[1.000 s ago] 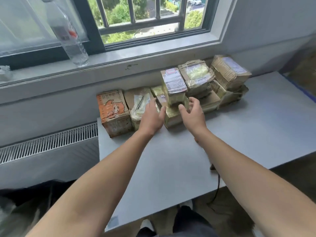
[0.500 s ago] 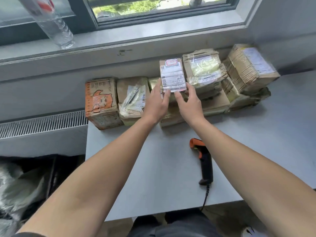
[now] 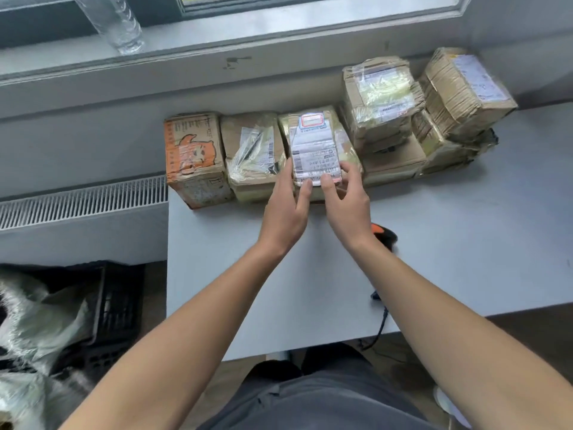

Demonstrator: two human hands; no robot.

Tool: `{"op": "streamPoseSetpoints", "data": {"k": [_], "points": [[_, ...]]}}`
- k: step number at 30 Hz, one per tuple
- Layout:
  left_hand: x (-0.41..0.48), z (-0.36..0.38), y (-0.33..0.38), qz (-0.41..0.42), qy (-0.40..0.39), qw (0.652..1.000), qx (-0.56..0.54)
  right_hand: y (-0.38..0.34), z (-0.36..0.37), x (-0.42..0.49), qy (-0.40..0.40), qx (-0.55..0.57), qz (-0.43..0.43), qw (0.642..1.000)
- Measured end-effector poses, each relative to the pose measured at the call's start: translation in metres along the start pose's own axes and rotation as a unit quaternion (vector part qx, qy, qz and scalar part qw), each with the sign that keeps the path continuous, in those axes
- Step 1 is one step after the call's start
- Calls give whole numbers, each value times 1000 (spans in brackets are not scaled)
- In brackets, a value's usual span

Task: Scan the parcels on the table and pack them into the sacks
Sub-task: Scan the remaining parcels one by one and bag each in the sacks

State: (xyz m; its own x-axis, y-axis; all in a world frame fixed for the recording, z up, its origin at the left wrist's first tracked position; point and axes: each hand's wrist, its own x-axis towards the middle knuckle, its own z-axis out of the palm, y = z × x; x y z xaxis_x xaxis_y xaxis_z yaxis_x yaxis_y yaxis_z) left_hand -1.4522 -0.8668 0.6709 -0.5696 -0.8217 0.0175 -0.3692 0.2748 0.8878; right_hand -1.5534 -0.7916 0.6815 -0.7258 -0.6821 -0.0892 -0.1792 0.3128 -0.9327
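Observation:
Several taped cardboard parcels stand in a row along the far edge of the grey table (image 3: 465,243). Both hands hold a small parcel with a white shipping label (image 3: 313,144) at its near end, label facing up. My left hand (image 3: 288,209) grips its left side, thumb along the edge. My right hand (image 3: 347,203) pinches its right side with fingers over the label's lower edge. An orange-printed box (image 3: 192,159) stands at the row's left end. The orange and black scanner (image 3: 384,235) lies on the table, mostly hidden behind my right wrist.
A white woven sack (image 3: 34,324) lies on the floor at the left beside a black crate (image 3: 114,308). A radiator grille (image 3: 83,200) runs left of the table. A clear water bottle (image 3: 114,23) stands on the windowsill. The scanner's cable (image 3: 379,330) hangs over the table's near edge.
The view has tilted down. Both hands have closed on the labelled parcel and drawn it from the stack toward me; the scanner is now mostly hidden under my right wrist.

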Motion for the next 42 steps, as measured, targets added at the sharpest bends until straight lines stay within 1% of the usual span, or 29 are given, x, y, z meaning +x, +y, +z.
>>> {"op": "streamPoseSetpoints", "data": {"k": [6, 10, 15, 20, 23, 25, 26, 28, 30, 33, 35, 40, 42], "points": [[-100, -24, -28, -21, -6, 1000, -5, 18, 16, -100, -14, 17, -3, 1000], [-151, -33, -51, -27, -27, 999, 5, 41, 27, -147, -35, 6, 21, 999], [-173, -31, -77, -84, -76, 993, 15, 62, 36, -171, -74, -26, 73, 994], [-178, -33, -85, -115, -117, 986, 27, 69, 40, -176, -100, -48, 113, 987], [-179, -36, -88, -112, -120, 985, 53, 70, 40, -176, -104, -50, 119, 986], [-179, -39, -86, -108, -98, 984, 103, 69, 39, -174, -97, -50, 127, 986], [-178, -41, -84, -98, -75, 983, 134, 68, 38, -173, -87, -53, 128, 987], [-175, -44, -74, -39, -27, 982, 181, 67, 34, -170, -54, -58, 118, 990], [-166, -40, -63, 30, -13, 980, 195, 65, 27, -166, -25, -45, 107, 993], [-150, -24, -45, 88, -28, 975, 203, 62, 15, -157, -2, -31, 105, 994], [-142, -6, -30, 106, -46, 973, 199, 62, 2, -149, 17, -29, 104, 994], [-125, 42, -7, 122, -113, 966, 198, 71, -40, -129, 50, -57, 126, 989], [-120, 59, -2, 115, -135, 963, 203, 76, -56, -122, 61, -53, 136, 987]]}}
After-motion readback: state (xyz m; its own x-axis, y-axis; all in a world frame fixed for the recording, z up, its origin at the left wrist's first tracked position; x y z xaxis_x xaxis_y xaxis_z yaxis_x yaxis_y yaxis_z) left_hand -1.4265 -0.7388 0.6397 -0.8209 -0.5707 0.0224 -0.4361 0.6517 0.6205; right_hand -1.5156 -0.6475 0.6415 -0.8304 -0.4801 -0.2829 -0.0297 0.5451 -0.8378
